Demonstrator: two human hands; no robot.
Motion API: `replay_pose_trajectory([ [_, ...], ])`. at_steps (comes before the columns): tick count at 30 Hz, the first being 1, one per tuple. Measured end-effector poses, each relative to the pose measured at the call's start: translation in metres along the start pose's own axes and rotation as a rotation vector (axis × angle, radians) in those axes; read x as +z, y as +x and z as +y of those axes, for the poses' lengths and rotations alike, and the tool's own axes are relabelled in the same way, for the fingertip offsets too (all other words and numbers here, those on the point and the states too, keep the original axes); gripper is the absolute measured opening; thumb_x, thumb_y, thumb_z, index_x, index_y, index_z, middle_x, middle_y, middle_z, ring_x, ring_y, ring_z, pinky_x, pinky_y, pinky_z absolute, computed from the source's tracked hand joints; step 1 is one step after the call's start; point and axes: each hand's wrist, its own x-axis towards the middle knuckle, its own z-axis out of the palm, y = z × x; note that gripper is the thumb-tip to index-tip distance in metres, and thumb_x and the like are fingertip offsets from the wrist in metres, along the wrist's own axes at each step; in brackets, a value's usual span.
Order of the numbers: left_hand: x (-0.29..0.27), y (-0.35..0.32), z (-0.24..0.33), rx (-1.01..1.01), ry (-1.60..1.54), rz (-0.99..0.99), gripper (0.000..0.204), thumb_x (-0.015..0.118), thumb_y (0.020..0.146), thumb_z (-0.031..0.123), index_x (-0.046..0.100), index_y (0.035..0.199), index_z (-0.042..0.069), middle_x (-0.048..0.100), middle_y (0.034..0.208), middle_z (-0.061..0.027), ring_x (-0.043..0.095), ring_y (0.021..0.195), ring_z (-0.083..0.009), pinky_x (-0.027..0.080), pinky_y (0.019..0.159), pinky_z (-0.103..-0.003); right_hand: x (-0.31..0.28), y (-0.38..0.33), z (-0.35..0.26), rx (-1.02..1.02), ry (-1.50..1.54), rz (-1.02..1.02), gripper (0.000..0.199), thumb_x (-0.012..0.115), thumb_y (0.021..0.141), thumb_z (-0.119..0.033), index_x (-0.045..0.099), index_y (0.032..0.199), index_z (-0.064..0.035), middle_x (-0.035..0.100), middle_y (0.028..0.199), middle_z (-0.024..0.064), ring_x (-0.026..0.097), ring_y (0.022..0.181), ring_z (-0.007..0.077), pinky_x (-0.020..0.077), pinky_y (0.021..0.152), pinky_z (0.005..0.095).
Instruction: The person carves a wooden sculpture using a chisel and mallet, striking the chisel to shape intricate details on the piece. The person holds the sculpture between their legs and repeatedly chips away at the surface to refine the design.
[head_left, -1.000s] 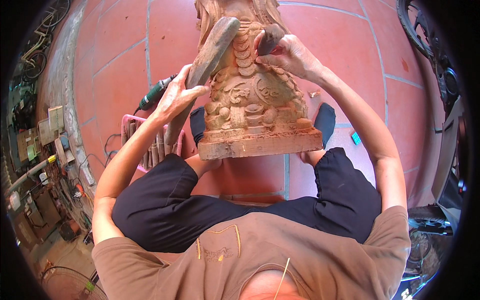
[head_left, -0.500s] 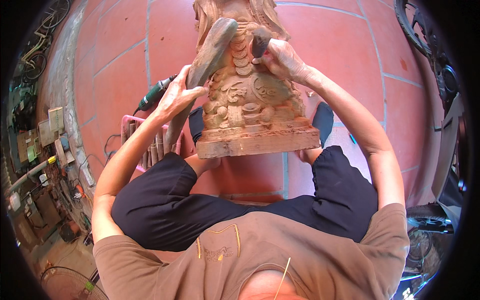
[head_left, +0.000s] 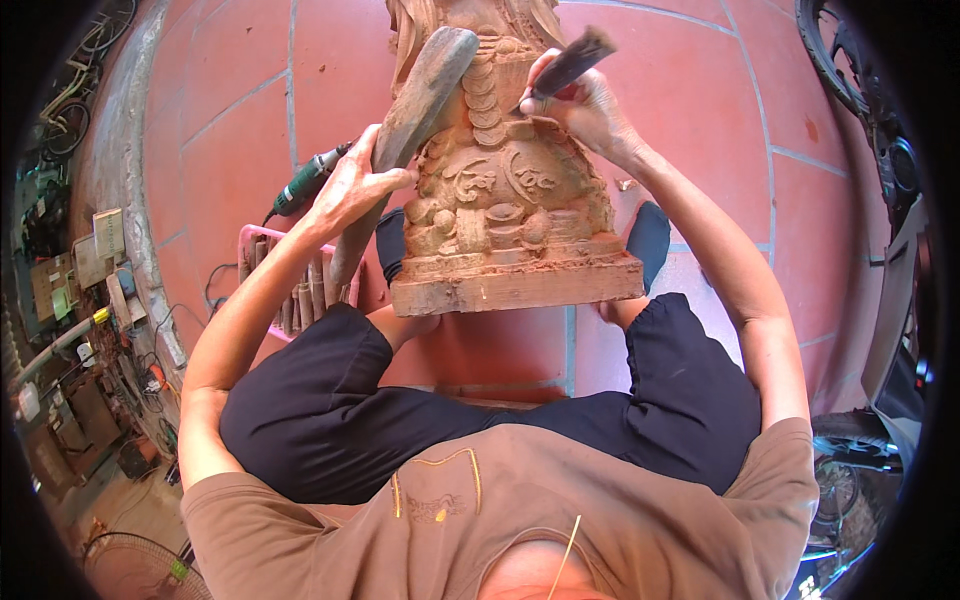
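Observation:
A carved wooden statue (head_left: 500, 215) stands between my feet, its base toward me and a column of overlapping discs down its front. My left hand (head_left: 352, 188) is wrapped round a long, worn wooden mallet (head_left: 428, 95), whose thick end leans over the statue's left side. In my right hand (head_left: 590, 110) is a chisel with a dark handle (head_left: 575, 62), gripped low, the handle's frayed end tilted up and to the right. My fingertips are at the carving just right of the discs. The chisel's cutting tip is too small to make out.
Left of the statue lies a green rotary power tool (head_left: 308, 182) on the red tiles. A pink basket (head_left: 246, 248) of wooden-handled tools sits by my left knee. Boxes and clutter (head_left: 95, 250) line the far left; a motorbike wheel (head_left: 828, 60) is at the right.
The chisel's handle has swung up and to the right, as my right hand turned and shifted slightly right. The mallet in my left hand has risen only a little.

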Motion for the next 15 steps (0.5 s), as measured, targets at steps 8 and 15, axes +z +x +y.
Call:
replay_pose_trajectory([
  [8,-0.003,0.000,-0.001,0.018,0.009,-0.003,0.073,0.075,0.077,0.037,0.048,0.135,0.003,0.062,0.110,-0.0171,0.058,0.103,-0.0239,0.046,0.093,-0.038,0.000,0.008,0.007,-0.171,-0.233,-0.018,0.011,0.072,0.089,-0.007,0.065,0.098,-0.0043,0.071,0.088,0.0054,0.066,0.084,0.0110,0.0558,0.076,0.0305],
  [15,-0.001,0.003,-0.003,0.017,-0.005,0.000,0.069,0.073,0.076,0.033,0.048,0.132,0.002,0.063,0.104,-0.0163,0.061,0.096,-0.0241,0.048,0.088,-0.037,-0.064,0.040,0.018,-0.239,-0.423,0.151,0.019,0.074,0.087,-0.010,0.066,0.103,-0.0051,0.072,0.093,0.0048,0.068,0.088,0.0153,0.0551,0.075,0.0311],
])
